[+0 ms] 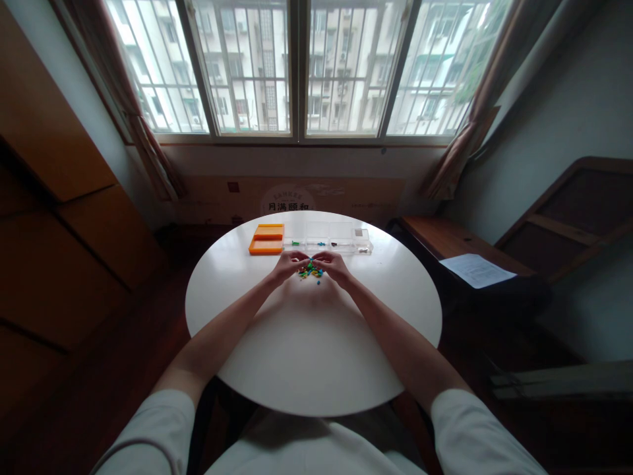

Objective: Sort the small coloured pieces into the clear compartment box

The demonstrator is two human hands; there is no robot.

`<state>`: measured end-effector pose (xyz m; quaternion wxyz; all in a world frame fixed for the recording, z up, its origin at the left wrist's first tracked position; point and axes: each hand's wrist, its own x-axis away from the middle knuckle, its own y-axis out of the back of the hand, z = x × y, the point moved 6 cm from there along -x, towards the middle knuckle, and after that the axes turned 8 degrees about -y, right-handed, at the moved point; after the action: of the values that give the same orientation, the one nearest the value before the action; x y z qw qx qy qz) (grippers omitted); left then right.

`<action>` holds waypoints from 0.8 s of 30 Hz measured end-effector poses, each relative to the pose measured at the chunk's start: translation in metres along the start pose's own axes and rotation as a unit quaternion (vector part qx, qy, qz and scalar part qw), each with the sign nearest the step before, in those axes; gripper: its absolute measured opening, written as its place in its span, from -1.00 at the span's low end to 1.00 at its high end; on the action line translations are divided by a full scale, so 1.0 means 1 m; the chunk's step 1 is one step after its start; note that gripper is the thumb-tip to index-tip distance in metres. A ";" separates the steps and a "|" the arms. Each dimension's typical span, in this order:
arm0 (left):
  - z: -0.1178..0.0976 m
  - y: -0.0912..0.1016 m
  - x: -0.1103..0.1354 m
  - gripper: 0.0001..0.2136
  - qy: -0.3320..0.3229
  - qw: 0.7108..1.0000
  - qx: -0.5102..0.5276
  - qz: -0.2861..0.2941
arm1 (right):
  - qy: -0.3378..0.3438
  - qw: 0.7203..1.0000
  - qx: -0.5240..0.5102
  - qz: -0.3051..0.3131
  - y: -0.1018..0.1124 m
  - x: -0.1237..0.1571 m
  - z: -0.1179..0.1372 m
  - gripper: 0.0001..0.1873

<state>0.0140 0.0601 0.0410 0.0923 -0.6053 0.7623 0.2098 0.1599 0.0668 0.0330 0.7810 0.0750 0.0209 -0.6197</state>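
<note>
A pile of small, brightly coloured pieces (310, 271) in green, blue, yellow and red lies on the white round table (311, 349); they are too small to name. My left hand (289, 263) is at the pile's left edge, its fingers bent and closed toward the middle. From the other side my right hand (331, 265) reaches in, also closed, its fingertips near those of the left. A small blue-green bit shows between the two sets of fingertips, but what each hand pinches cannot be made out. One blue piece (318, 282) sits apart, nearer to me.
Behind my hands stand an orange tray (266, 247) and a row of clear plastic boxes (349, 247) with open lids, several holding small pieces. A bench (420, 232) to the right carries a sheet of paper (477, 270). Wooden cabinets (93, 244) are at left, a barred window beyond.
</note>
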 end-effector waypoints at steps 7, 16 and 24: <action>-0.001 -0.001 0.001 -0.65 0.001 1.000 -0.002 -0.001 | 0.002 1.000 0.008 -0.007 0.001 0.000 0.000 -0.65; 0.000 -0.001 0.001 -0.64 0.004 1.000 -0.002 0.007 | 0.000 1.000 0.011 -0.006 0.001 0.002 0.003 -0.63; 0.000 -0.002 0.001 -0.63 0.005 1.000 0.005 0.016 | -0.003 1.000 0.015 -0.007 0.000 0.003 0.004 -0.61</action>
<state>0.0156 0.0586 0.0398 0.0877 -0.5939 0.7732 0.2043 0.1600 0.0630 0.0369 0.7754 0.0850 0.0097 -0.6257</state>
